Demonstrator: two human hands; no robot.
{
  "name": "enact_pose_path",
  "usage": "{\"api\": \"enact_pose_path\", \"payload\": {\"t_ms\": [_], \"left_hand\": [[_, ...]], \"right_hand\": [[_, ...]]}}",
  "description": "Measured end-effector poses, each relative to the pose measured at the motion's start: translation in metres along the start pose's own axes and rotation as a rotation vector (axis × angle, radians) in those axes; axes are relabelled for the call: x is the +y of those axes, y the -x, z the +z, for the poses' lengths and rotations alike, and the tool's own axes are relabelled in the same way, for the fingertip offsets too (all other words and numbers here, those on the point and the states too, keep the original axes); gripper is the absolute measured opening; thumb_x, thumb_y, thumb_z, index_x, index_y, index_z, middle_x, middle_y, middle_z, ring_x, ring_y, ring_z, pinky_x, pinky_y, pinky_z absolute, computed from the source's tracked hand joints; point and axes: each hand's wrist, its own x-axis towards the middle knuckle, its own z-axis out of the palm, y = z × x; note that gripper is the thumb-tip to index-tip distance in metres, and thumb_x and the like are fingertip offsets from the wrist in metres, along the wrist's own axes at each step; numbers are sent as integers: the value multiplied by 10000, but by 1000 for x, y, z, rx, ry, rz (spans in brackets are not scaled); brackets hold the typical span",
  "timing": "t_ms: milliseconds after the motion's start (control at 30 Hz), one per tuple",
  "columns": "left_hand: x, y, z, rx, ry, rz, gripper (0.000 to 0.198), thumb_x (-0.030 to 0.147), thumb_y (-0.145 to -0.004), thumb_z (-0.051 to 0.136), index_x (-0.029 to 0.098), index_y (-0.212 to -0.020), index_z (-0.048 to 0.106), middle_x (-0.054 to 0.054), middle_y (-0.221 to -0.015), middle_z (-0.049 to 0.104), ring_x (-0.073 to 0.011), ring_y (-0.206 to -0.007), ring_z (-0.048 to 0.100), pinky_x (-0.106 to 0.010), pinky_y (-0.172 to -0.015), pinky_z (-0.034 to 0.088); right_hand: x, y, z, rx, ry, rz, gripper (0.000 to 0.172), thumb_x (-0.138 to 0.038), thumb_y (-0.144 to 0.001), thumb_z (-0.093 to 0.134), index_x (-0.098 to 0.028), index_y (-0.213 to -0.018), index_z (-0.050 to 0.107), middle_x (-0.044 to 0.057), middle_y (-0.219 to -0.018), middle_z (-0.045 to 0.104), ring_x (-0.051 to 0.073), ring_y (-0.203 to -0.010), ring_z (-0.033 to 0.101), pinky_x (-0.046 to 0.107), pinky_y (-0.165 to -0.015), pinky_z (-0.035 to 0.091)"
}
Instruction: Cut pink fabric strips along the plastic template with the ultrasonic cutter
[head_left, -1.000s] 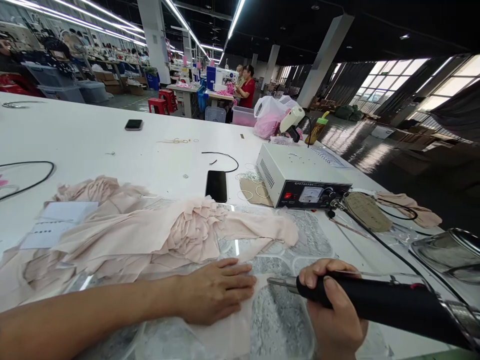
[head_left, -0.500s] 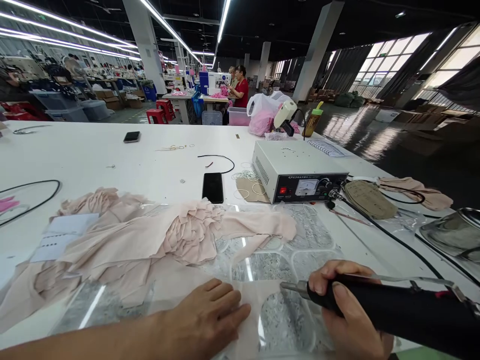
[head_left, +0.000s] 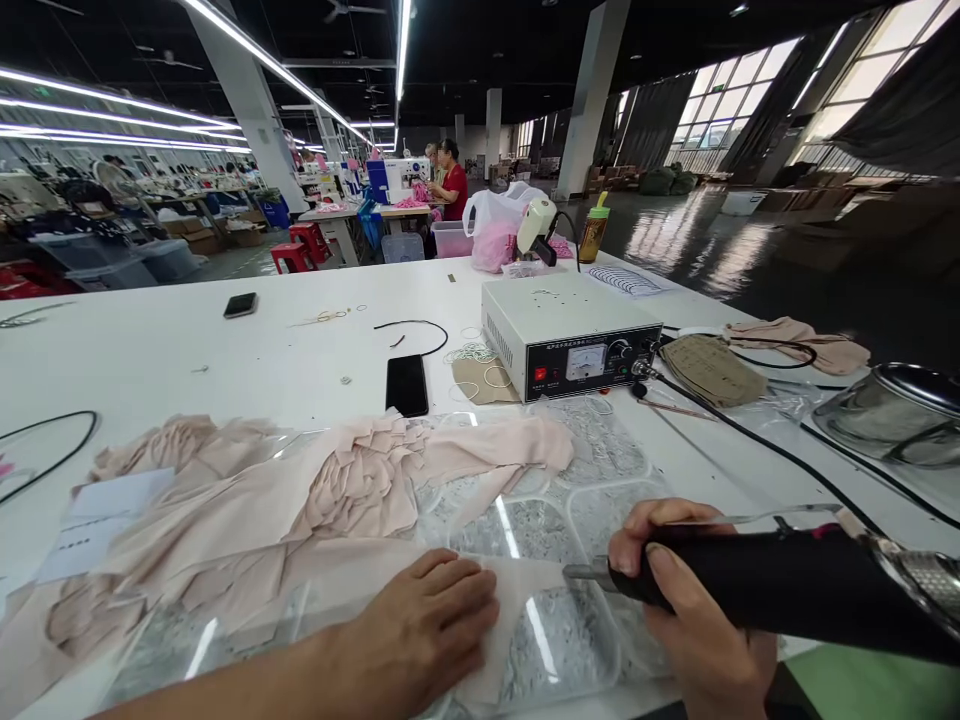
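My left hand (head_left: pixel 429 625) lies palm down on a thin pale pink cloth piece (head_left: pixel 525 578), fingers lying together over it. My right hand (head_left: pixel 686 600) is wrapped around the black body of a handheld ultrasonic welder (head_left: pixel 757 580). The welder's narrow metal tip (head_left: pixel 589 572) points left and meets the right end of the cloth piece. Under the cloth is a clear plastic template (head_left: pixel 574 635) with rounded outlines. Behind my left hand lies a heap of pale pink cloth pieces (head_left: pixel 352 480), with a white paper slip (head_left: pixel 112 515) on its left part.
A white control box (head_left: pixel 570 310) stands behind the template; a black cable (head_left: pixel 765 450) runs from it to the right. Near it are a black phone (head_left: pixel 406 385), brown card pieces (head_left: pixel 712 370) and a lidded metal pot (head_left: pixel 896 415). Another phone (head_left: pixel 241 305) lies farther back. People sit at sewing machines beyond.
The view has turned slightly right, so the background sits farther left. The right hand and welder appear slightly higher in the view, tip still at the cloth's end. The left hand keeps its place on the cloth.
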Motion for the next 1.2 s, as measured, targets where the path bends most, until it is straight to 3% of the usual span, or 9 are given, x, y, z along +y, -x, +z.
{"api": "enact_pose_path", "payload": {"t_ms": [200,467,667,867,1000,1200], "left_hand": [[-15,-5,-13,-67,-37,50,226,232,-1019,439,149,-1127,618,-81,-1185,660,-226,-1172,567,-441,-1122,349],[-5,-13,0,-29,-58,19,307,182,-1014,410,97,-1276,545,-137,-1287,614,-241,-1196,580,-395,-1042,474],[-17,-12,-1,-57,-42,38,260,195,-1011,444,126,-1213,593,-122,-1214,654,-221,-1174,599,-397,-1034,483],[-1,-24,-3,-22,-58,60,283,120,-1001,413,83,-1234,569,-158,-1212,647,-230,-1181,593,-388,-1025,498],[5,-29,4,11,-36,8,283,177,-1013,415,84,-1239,558,-144,-1214,647,-239,-1153,607,-375,-1016,510],[7,-27,11,-33,-66,-52,309,244,-1011,436,119,-1278,528,-145,-1197,643,-252,-1167,594,-425,-1015,505]], "right_hand": [[-4,-1,-11,-17,17,60,67,-222,-826,649,-231,-844,585,-3,-783,552,125,-544,572,292,-533,513],[-9,3,2,105,-52,76,73,-245,-819,651,-227,-840,583,-11,-790,545,99,-546,539,262,-545,489],[-8,1,-19,-16,-82,104,89,-236,-783,700,-212,-831,630,24,-760,605,147,-516,589,313,-505,537],[-5,-2,-20,-1,-129,124,112,-270,-760,721,-209,-816,645,32,-731,608,155,-497,585,329,-499,539],[-2,-4,-23,-24,-180,127,72,-261,-781,703,-226,-823,655,27,-739,617,148,-507,599,313,-508,546],[-3,-2,-33,-58,-104,122,58,-233,-785,702,-212,-795,649,24,-685,619,158,-501,610,293,-507,559]]}}
